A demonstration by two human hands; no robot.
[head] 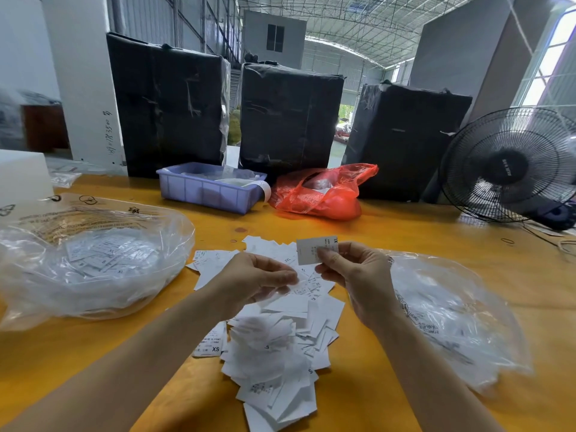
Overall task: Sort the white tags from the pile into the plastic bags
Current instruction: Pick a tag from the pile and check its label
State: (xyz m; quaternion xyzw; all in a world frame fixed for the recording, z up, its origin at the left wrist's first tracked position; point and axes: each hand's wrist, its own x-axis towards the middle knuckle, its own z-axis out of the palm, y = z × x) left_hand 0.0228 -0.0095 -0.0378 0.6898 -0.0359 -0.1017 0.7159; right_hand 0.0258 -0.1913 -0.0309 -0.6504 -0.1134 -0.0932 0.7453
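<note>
Reading a tag's size above the pile (274,332)

Right hand (349,275) pinches an XL tag (311,248); left hand (258,279) curls, seemingly empty. Next: drop it into the matching bag (93,263) left of the pile.

— What do we have at the back of our yellow table (405,232)?
— A lavender plastic bin (209,192), a red plastic bag (324,194) beside it, three black-wrapped bales (290,120), and a black fan (511,165) at the right.

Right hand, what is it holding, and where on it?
The right hand pinches a small white rectangular paper tag at its lower right part.
</note>
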